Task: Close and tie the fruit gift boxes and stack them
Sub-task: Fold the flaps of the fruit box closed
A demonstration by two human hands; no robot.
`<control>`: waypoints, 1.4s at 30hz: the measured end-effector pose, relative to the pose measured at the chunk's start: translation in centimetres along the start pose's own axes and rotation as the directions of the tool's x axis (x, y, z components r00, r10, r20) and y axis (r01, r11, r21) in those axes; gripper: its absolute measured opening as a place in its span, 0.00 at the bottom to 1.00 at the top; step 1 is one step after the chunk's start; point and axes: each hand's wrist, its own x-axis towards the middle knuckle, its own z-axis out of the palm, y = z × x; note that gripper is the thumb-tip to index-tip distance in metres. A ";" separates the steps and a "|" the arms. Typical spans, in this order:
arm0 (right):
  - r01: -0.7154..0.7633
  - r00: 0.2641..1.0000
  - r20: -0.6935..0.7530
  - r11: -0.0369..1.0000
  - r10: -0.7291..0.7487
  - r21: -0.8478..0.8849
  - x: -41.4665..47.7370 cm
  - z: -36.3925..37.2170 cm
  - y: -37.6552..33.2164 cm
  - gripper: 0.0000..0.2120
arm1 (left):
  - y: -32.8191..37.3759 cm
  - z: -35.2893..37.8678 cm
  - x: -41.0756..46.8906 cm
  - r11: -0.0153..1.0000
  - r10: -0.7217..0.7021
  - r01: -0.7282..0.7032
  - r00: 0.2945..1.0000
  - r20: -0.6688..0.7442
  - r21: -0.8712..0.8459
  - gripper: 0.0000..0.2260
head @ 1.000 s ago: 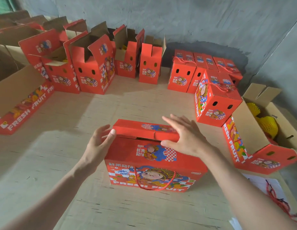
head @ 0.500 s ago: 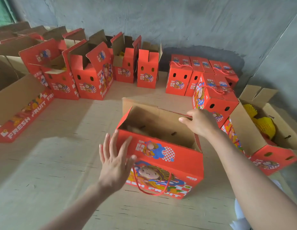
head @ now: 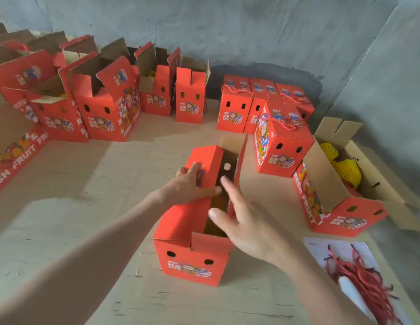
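The left hand (head: 189, 184) is lying w/ straight fingers on the left top flap (head: 205, 158) of the red cardboard gift box (head: 192, 263) w/ a cartoon print. It is pressing the flap, which is leaning over the opening, & is gripping nothing. The right hand (head: 247, 221) is hovering just over the box's open top, fingers spread & relaxed, holding nothing. It is a bit blurred, so I cannot tell if it is touching the cardboard. The right top flap (head: 234, 148) is standing upright, showing its brown inside. The box is standing approx. in the middle of the pale wooden board surface (head: 87, 184), its short end w/ two oval holes facing the camera. Near it on the right, an open red box (head: 345, 214) is holding yellow foam-netted fruit (head: 345, 170). Behind, a closed red box w/ red rope handle (head: 281, 148) is sitting in front of a row of closed boxes (head: 234, 109) at the grey wall (head: 251, 31). At back left, several open red boxes (head: 103, 113) are standing w/ flaps up. At bottom right, a bundle of red cords (head: 359, 273) is lying on a white sheet (head: 321, 249).
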 end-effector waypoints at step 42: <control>-0.053 0.959 0.274 0.997 0.067 -0.057 2.5 -1.2 11.6 0.56 | -12.6 -2.0 -3.3 0.863 -0.185 -0.028 0.911 -0.368 -0.505 0.16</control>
